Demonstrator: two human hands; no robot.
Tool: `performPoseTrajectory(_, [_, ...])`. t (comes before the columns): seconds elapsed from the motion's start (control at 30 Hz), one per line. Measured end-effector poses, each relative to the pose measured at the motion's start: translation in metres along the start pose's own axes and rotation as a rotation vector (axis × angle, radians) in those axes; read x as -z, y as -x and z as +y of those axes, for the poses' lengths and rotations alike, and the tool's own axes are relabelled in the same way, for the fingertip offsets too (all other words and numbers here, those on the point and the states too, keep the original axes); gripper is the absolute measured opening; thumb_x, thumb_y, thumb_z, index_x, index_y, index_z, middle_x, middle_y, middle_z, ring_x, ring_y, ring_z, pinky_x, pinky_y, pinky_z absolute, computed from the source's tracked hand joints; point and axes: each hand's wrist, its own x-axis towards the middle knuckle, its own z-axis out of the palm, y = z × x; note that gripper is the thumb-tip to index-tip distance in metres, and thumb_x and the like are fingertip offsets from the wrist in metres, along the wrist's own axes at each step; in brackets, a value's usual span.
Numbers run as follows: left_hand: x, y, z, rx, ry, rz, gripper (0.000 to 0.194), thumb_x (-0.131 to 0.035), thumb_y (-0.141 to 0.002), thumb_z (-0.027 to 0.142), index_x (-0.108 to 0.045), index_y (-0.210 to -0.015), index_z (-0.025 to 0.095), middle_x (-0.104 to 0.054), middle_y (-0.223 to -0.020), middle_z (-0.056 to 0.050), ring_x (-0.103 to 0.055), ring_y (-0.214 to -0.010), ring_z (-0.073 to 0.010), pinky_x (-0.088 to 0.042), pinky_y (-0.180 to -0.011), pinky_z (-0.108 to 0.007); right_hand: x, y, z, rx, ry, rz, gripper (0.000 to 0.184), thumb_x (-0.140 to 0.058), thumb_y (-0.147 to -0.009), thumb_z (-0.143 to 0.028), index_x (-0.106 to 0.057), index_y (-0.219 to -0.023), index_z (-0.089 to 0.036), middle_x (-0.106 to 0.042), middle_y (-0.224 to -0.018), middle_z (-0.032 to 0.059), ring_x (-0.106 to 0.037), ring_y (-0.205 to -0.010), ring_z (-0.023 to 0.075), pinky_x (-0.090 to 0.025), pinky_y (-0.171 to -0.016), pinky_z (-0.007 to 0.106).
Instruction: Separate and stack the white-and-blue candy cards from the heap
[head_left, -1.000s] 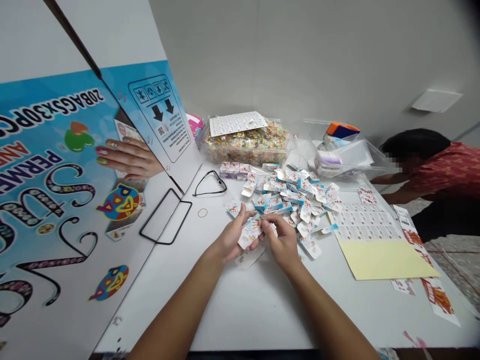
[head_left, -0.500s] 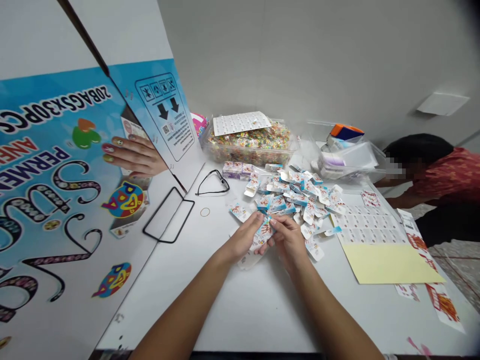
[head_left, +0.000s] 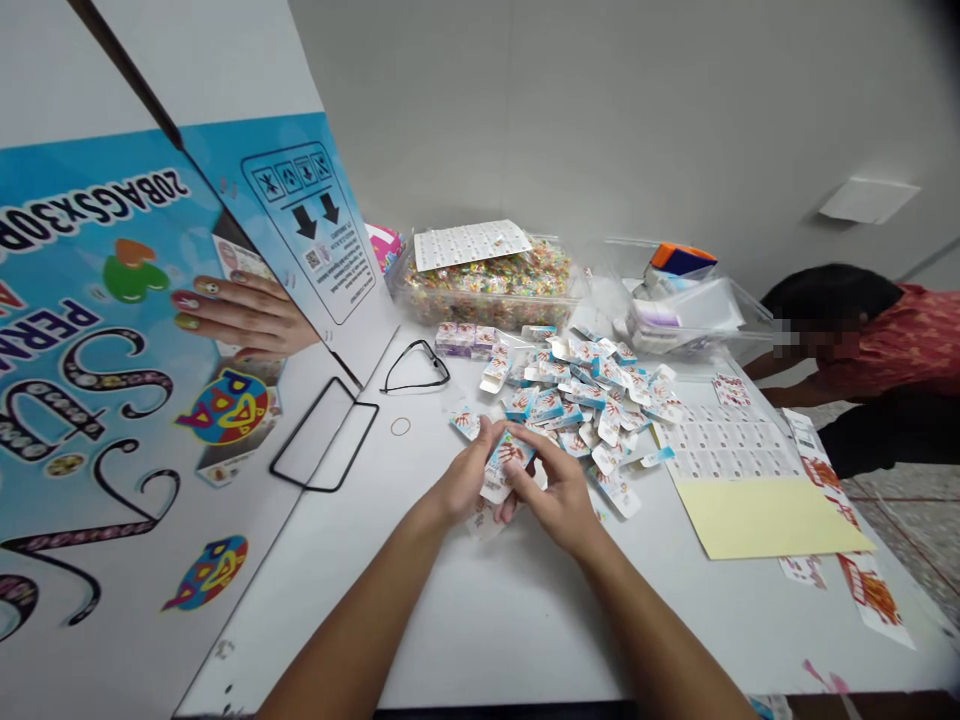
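My left hand [head_left: 463,480] and my right hand [head_left: 553,494] meet over the white table [head_left: 480,610], both pinching one small flat carton [head_left: 507,454], white and blue with a red handprint. Right beyond my fingers lies a heap of the same small cartons [head_left: 592,400], several of them unfolded. A few more flat cartons lie under my hands.
A big blue printed shipping box [head_left: 135,400] stands at the left, its flap over the table. Black glasses [head_left: 416,368] and a rubber band [head_left: 400,427] lie near it. A clear tub of coloured candy [head_left: 491,285], sticker sheets [head_left: 731,450], a yellow sheet [head_left: 765,515]. A person [head_left: 862,340] bends at the right.
My hands have kept working the same small carton, turning it between the fingers and drawing it slightly toward me. The head view shifted a little.
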Motion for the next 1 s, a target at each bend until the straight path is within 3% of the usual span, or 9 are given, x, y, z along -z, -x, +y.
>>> performPoseTrajectory(0.07, [0.003,-0.004,-0.001,-0.097,-0.017,0.154,0.076,-0.034,-0.077,0.086,-0.057,-0.104,0.018,-0.062,-0.059,-0.002,-0.056,-0.041,-0.0162,-0.041,-0.041,-0.025,0.001,-0.003,0.008,-0.184,-0.128,0.071,0.029,-0.067,-0.086,-0.038,-0.071,-0.112,-0.024,-0.072,-0.093,0.0049,-0.064,-0.069,0.017,-0.056,-0.068,0.035])
performPoseTrajectory(0.13, [0.009,-0.009,0.0,-0.276,-0.043,0.441,0.072,-0.034,-0.079,0.084,-0.057,-0.092,0.018,-0.061,-0.058,-0.002,-0.054,-0.045,-0.013,-0.04,-0.045,-0.022,0.004,-0.009,0.017,-0.291,-0.294,0.265,0.036,-0.07,-0.083,-0.041,-0.069,-0.114,-0.023,-0.071,-0.092,0.0042,-0.064,-0.064,0.0152,-0.057,-0.068,0.035])
performPoseTrajectory(0.2, [0.016,-0.012,0.003,-0.404,-0.019,0.664,0.063,-0.033,-0.086,0.076,-0.055,-0.083,0.018,-0.054,-0.052,0.0,-0.045,-0.042,-0.0094,-0.033,-0.043,-0.019,0.009,-0.015,0.025,-0.304,-0.457,0.423,0.048,-0.072,-0.081,-0.042,-0.061,-0.125,-0.024,-0.068,-0.11,0.0066,-0.07,-0.078,0.0175,-0.058,-0.08,0.04])
performPoseTrajectory(0.27, [0.022,-0.013,0.006,-0.432,0.076,0.753,0.055,-0.032,-0.092,0.067,-0.052,-0.078,0.018,-0.046,-0.048,0.003,-0.035,-0.039,-0.0079,-0.027,-0.041,-0.018,0.014,-0.02,0.028,-0.276,-0.521,0.443,0.053,-0.073,-0.081,-0.041,-0.056,-0.129,-0.024,-0.061,-0.128,0.0092,-0.069,-0.103,0.0221,-0.053,-0.095,0.044])
performPoseTrajectory(0.4, [0.026,-0.013,0.01,-0.426,0.195,0.772,0.049,-0.033,-0.094,0.061,-0.051,-0.077,0.018,-0.042,-0.049,0.004,-0.028,-0.037,-0.007,-0.022,-0.04,-0.018,0.013,-0.013,0.018,-0.218,-0.215,0.196,0.03,-0.065,-0.089,-0.039,-0.063,-0.113,-0.022,-0.069,-0.11,0.0092,-0.067,-0.1,0.023,-0.053,-0.092,0.045])
performPoseTrajectory(0.53, [0.029,-0.012,0.012,-0.457,0.26,0.767,0.05,-0.032,-0.094,0.061,-0.05,-0.075,0.018,-0.041,-0.049,0.004,-0.028,-0.037,-0.0067,-0.021,-0.039,-0.018,-0.001,0.004,0.002,0.156,0.302,-0.46,0.038,-0.074,-0.082,-0.031,-0.064,-0.118,-0.025,-0.065,-0.125,0.0079,-0.052,-0.125,0.0287,-0.044,-0.103,0.049])
performPoseTrajectory(0.6, [0.033,-0.011,0.015,-0.48,0.305,0.773,0.052,-0.027,-0.096,0.06,-0.049,-0.074,0.018,-0.04,-0.048,0.004,-0.027,-0.036,-0.0069,-0.021,-0.039,-0.019,-0.01,0.011,0.0,0.271,0.532,-0.648,0.052,-0.08,-0.077,-0.026,-0.061,-0.125,-0.024,-0.058,-0.137,0.0088,-0.04,-0.136,0.0326,-0.038,-0.106,0.052])
performPoseTrajectory(0.8, [0.042,-0.009,0.02,-0.484,0.376,0.764,0.053,-0.023,-0.097,0.057,-0.048,-0.072,0.018,-0.037,-0.047,0.005,-0.025,-0.035,-0.0069,-0.019,-0.038,-0.02,-0.018,0.011,0.012,0.334,0.732,-0.761,0.011,-0.063,-0.092,-0.021,-0.069,-0.101,-0.021,-0.072,-0.115,0.0054,-0.061,-0.107,0.0242,-0.042,-0.089,0.045])
performPoseTrajectory(1.0, [0.042,-0.011,0.018,-0.454,0.387,0.739,0.054,-0.021,-0.098,0.055,-0.049,-0.071,0.018,-0.036,-0.046,0.005,-0.024,-0.035,-0.0068,-0.018,-0.038,-0.02,-0.008,0.019,0.015,0.266,0.729,-0.745,0.062,-0.071,-0.075,-0.006,-0.054,-0.133,-0.023,-0.051,-0.146,0.0103,-0.053,-0.12,0.0292,-0.042,-0.092,0.045])
